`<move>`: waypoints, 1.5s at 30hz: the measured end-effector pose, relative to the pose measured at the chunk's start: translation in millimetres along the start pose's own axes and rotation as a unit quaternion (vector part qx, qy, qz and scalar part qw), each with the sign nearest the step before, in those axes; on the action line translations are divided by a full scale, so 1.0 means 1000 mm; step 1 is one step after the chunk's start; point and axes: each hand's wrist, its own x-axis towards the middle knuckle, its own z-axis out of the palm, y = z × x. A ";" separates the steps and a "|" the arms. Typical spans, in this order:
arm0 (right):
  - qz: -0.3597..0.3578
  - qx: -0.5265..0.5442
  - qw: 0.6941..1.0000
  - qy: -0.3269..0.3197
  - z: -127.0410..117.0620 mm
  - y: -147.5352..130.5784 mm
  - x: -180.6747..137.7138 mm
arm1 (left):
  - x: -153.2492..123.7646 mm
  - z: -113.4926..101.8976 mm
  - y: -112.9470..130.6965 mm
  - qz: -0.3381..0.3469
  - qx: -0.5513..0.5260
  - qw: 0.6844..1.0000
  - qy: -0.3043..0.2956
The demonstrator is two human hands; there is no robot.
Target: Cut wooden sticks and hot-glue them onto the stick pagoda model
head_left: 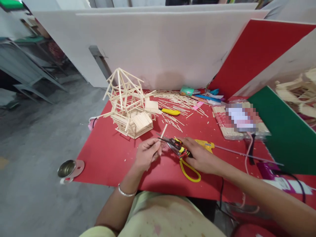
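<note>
Shirt (168,217): pale yellow, spotted with stains, it came nearest, right at the table's edge.
White boards (160,42): they stood along the far side, with a red panel (266,52) slanting at their right.
Red tabletop (111,158): it spread beneath the work, a metal cup (66,169) sitting at its near left corner.
Stick model (142,122): pale wood with a peaked, open roof frame, it stood left of centre.
Loose sticks (170,96): these lay strewn to the model's right.
Right hand (201,153): it was wrapped around the yellow-handled scissors (182,150), blades pointing toward the other hand.
Left hand (148,151): its fingertips pinched a short flat stick (164,130); a silver bangle (126,194) circled the wrist.
Glue gun (208,145): yellow, it lay just beyond the right hand, partly hidden.
Utility knife (170,112): yellow too, it rested beside the model.
Flat stick: it jutted from the fingertips toward the model, close by the blade tips; whether they touched, I could not tell.
</note>
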 end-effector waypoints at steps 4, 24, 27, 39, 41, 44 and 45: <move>0.065 0.047 0.995 -0.053 -0.005 -0.011 -0.002 | 0.000 -0.011 -0.001 0.087 0.174 0.981 0.004; 0.191 0.575 0.689 -0.397 0.012 -0.013 0.003 | 0.024 -0.026 -0.029 0.115 0.107 0.986 0.051; 0.159 0.493 0.772 -0.368 -0.009 0.000 -0.003 | 0.025 -0.032 -0.034 0.137 0.114 0.974 0.142; 0.296 -0.207 0.931 0.047 -0.051 0.115 0.049 | 0.002 -0.049 -0.039 0.175 0.307 0.915 0.192; 0.206 -0.223 0.944 0.133 -0.031 0.093 0.029 | 0.000 -0.050 -0.040 0.158 0.306 0.917 0.200; 0.131 -0.139 0.978 0.086 0.016 0.049 -0.020 | 0.001 -0.051 -0.038 0.151 0.290 0.923 0.200; 0.116 -0.125 0.985 0.039 0.033 0.036 -0.036 | 0.002 -0.051 -0.038 0.152 0.285 0.926 0.196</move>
